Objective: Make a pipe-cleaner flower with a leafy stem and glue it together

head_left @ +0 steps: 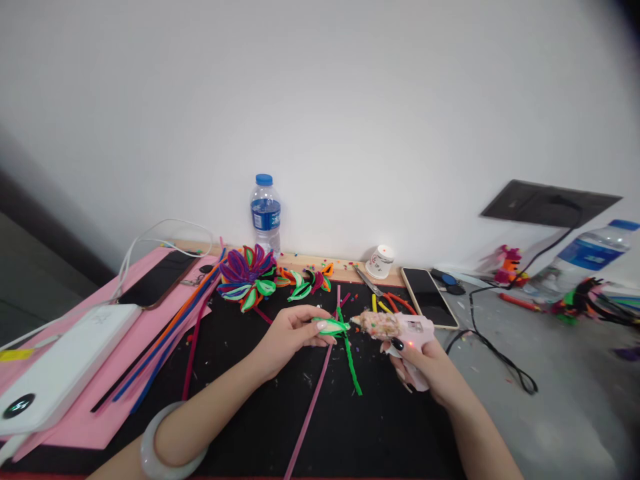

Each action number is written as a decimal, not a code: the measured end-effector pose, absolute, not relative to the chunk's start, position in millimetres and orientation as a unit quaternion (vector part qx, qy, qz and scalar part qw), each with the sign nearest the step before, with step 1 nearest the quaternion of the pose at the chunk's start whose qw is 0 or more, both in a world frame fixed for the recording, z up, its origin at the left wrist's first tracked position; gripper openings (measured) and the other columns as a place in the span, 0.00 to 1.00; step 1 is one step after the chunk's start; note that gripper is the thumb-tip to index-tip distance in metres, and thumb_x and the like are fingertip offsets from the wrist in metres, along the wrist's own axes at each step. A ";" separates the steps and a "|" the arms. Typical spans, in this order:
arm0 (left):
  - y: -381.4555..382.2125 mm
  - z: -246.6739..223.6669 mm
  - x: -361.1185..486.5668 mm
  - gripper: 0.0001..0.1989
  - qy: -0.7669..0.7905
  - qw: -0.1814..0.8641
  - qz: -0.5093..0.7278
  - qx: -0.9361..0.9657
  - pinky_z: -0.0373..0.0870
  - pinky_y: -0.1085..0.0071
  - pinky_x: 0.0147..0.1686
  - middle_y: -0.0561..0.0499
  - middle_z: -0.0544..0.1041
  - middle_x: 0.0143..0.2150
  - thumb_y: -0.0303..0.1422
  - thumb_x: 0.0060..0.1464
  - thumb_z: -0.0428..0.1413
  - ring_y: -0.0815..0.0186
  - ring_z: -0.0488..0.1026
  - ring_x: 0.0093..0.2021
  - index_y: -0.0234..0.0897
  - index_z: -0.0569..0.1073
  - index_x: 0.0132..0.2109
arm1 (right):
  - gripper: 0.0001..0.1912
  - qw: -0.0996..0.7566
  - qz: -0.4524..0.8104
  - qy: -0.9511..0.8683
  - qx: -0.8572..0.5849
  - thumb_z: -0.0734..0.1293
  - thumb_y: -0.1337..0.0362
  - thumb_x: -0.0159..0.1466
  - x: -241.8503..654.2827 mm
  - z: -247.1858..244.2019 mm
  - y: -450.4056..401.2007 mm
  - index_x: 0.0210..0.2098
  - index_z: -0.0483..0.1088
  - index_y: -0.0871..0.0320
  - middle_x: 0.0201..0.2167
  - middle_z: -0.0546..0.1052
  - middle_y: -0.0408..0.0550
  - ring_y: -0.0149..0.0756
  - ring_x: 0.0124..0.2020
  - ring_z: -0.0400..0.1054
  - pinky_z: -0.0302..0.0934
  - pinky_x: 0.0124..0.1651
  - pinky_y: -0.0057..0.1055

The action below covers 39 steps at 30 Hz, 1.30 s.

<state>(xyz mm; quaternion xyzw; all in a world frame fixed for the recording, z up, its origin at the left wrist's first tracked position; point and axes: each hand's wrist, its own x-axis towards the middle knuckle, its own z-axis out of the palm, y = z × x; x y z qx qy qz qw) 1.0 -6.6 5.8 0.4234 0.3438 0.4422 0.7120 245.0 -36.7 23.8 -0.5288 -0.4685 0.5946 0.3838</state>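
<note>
Between the thumb and fingers of my left hand [293,337] is a green and white pipe cleaner leaf [331,327]. My right hand [425,367] is wrapped round the handle of a white hot glue gun [415,333], whose small orange light is lit. The gun's nozzle points left, close to the leaf's tip; whether they touch I cannot tell. Under the leaf, a twisted green pipe cleaner [353,363] and a long pink pipe cleaner [315,417] lie on the black mat [390,433]. A purple, blue and green pipe cleaner flower [247,273] sits behind my left hand.
Pink sheets [95,413] on the left bear a power bank [75,367] and a phone [157,277]. Along the back stand a water bottle [266,217] and a white paper cup [380,261], with scissors [367,280] nearby. Another phone [429,298] and a black cable [500,353] lie right.
</note>
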 end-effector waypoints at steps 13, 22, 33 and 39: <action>-6.5 9.9 3.1 0.12 0.346 0.714 0.456 0.402 0.71 0.72 0.34 0.47 0.77 0.33 0.33 0.45 0.60 0.66 0.76 0.30 0.32 0.72 0.38 | 0.18 0.347 0.560 -0.504 -0.559 0.65 0.51 0.51 243.7 20.0 -37.5 0.31 0.62 0.60 0.12 0.64 0.37 0.23 0.11 0.53 0.47 0.13 0.20; -5.9 11.3 3.5 0.12 0.349 0.717 0.469 0.380 0.70 0.75 0.32 0.49 0.77 0.32 0.32 0.44 0.60 0.67 0.76 0.30 0.32 0.72 0.38 | 0.18 0.329 0.552 -0.520 -0.563 0.64 0.51 0.52 242.8 21.1 -36.3 0.29 0.62 0.60 0.12 0.64 0.38 0.22 0.11 0.52 0.46 0.14 0.20; -5.8 10.3 2.7 0.12 0.346 0.726 0.469 0.365 0.70 0.76 0.32 0.49 0.77 0.30 0.31 0.45 0.60 0.68 0.76 0.30 0.32 0.72 0.39 | 0.20 0.346 0.555 -0.513 -0.556 0.66 0.49 0.52 244.5 21.3 -38.1 0.31 0.61 0.60 0.13 0.64 0.38 0.22 0.12 0.53 0.47 0.14 0.20; -6.3 9.8 3.2 0.11 0.340 0.733 0.462 0.365 0.70 0.75 0.32 0.49 0.77 0.31 0.31 0.45 0.60 0.67 0.76 0.30 0.32 0.73 0.38 | 0.19 0.327 0.548 -0.527 -0.562 0.65 0.49 0.52 243.3 21.6 -37.6 0.29 0.62 0.61 0.12 0.64 0.38 0.22 0.11 0.53 0.47 0.14 0.20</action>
